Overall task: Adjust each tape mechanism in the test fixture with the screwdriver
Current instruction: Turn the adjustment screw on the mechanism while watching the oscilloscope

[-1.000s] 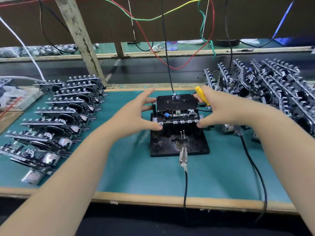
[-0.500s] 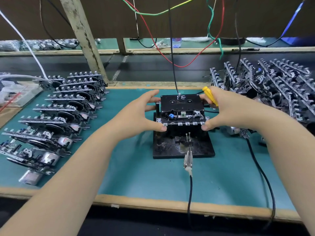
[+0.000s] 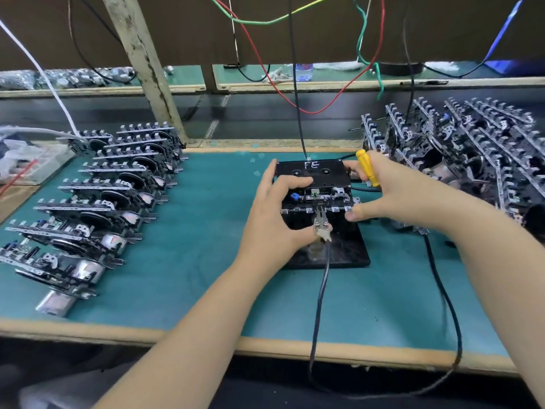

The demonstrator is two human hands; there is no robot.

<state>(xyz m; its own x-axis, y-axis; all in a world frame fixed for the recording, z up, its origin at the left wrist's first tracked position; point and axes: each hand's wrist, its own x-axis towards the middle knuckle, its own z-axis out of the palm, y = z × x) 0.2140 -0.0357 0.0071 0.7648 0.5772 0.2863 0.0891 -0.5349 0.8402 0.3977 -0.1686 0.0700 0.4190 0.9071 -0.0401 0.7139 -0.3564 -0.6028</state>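
Our left hand [image 3: 272, 219] pinches the metal clip [image 3: 321, 227] between thumb and fingers, index finger resting on the black cassette [image 3: 312, 172]. Our right hand [image 3: 383, 196] grips the yellow screwdriver [image 3: 367, 168], thumb touching the tape mechanism [image 3: 321, 200] in the test fixture [image 3: 348, 249] between both hands.

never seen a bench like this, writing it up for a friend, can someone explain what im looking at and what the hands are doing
The view comes from a camera worn on the person's head, looking down at a green bench. In the middle stands a black test fixture with a tape mechanism and a cassette marked "PE" on it. The left hand pinches a metal clip on a black cable, at the mechanism's front. The right hand holds a yellow screwdriver. More mechanisms lie in rows at left and in a pile at right.
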